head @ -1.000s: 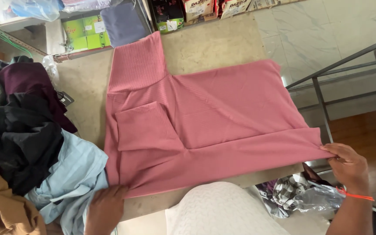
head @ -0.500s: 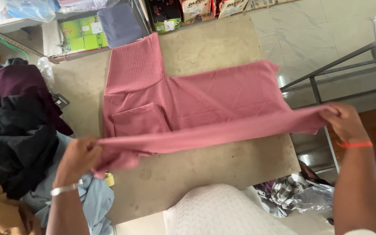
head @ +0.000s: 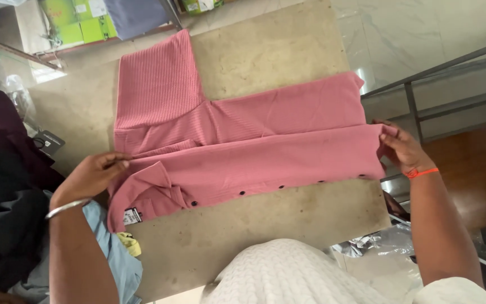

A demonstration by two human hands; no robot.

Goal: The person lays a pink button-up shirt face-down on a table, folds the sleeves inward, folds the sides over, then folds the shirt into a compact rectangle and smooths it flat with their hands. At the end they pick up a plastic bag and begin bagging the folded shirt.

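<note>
— Pinching what, exactly?
— Both hands: left hand [head: 94,175] fingers clamp the pink shirt [head: 243,146] by its collar, right hand [head: 403,149] grips the hem, on the table [head: 265,50].
— Advice?
— Keep the fold taut and edges level, I'd say.

Silver bangle [head: 67,207] L wrist, orange band [head: 421,173] R, white top [head: 288,276].

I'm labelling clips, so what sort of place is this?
Probably a clothing shop or garment packing room: a pink shirt folded on a worn table, piled clothes beside it, and green boxes behind.
</note>
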